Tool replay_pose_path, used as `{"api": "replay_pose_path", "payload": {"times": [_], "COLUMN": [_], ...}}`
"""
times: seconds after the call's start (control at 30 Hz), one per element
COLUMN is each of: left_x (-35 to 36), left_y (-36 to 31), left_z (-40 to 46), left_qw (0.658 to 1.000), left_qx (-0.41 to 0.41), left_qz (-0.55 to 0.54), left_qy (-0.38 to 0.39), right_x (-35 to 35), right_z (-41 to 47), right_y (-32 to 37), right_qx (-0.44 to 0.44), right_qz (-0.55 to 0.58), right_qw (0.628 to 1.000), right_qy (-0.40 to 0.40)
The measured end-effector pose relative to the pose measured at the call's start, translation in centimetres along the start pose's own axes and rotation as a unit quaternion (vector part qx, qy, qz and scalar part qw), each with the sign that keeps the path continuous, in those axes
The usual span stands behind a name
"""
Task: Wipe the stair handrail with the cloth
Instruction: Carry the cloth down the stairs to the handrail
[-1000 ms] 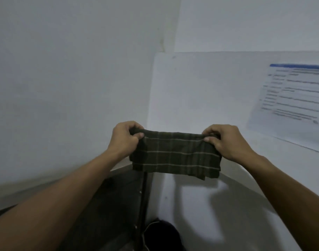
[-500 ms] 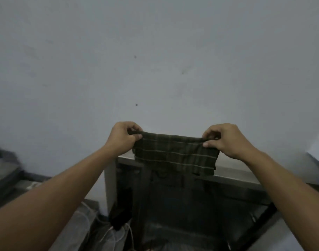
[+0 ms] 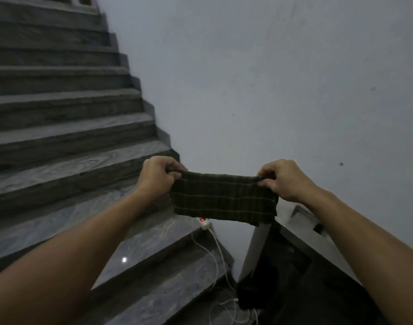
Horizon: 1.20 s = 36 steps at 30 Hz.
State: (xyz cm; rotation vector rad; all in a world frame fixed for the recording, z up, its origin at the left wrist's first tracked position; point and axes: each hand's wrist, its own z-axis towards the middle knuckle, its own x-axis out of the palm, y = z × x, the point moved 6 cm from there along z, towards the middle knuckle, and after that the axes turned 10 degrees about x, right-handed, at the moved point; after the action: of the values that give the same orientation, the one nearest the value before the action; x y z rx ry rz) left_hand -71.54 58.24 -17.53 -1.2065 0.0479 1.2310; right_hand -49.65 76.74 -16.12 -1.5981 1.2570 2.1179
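Note:
A dark green checked cloth (image 3: pixel 224 199) hangs folded and stretched between both hands in front of me. My left hand (image 3: pixel 157 177) pinches its upper left corner, and my right hand (image 3: pixel 283 179) pinches its upper right corner. Grey marble stairs (image 3: pixel 60 127) rise on the left, along a pale wall. No handrail shows in this view.
A white power strip (image 3: pixel 205 223) with a red light lies on a low step, with white cables (image 3: pixel 218 259) trailing down to the floor. A metal table or frame (image 3: pixel 308 221) with dark things under it stands at the lower right against the wall (image 3: pixel 271 90).
My view has swung left from the wall corner and metal table to the staircase. Both hands keep the same grip on the cloth, held out in front.

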Motion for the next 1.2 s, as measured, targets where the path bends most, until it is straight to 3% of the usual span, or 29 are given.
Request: {"api": "replay_pose_path", "payload": {"times": [0.17,0.5,0.77,0.97,1.2], "left_x": [-6.7,-21.6,-32.5,-38.2,-46.2], "left_y": [6.2,17.3,19.0,20.0,19.7], "left_z": [1.2,9.8,17.7,25.2,35.1], "left_qw": [0.997,0.986,0.972,0.949,0.935], "left_qx": [-0.032,-0.067,-0.036,-0.010,-0.067], "left_qz": [0.019,0.084,0.121,0.223,0.232], "left_qy": [-0.069,-0.129,-0.197,-0.224,-0.258], "right_x": [4.8,10.3,7.5,6.1,2.1], "right_z": [7.8,22.6,31.8,39.9,50.3], "right_y": [7.9,27.4,40.7,48.4,59.5], "right_qx": [-0.086,-0.252,-0.334,-0.381,-0.456], "right_qz": [-0.007,0.018,0.094,0.104,0.107], "right_qw": [0.996,0.967,0.938,0.919,0.883], "right_qy": [0.021,0.008,0.003,-0.007,0.004]}}
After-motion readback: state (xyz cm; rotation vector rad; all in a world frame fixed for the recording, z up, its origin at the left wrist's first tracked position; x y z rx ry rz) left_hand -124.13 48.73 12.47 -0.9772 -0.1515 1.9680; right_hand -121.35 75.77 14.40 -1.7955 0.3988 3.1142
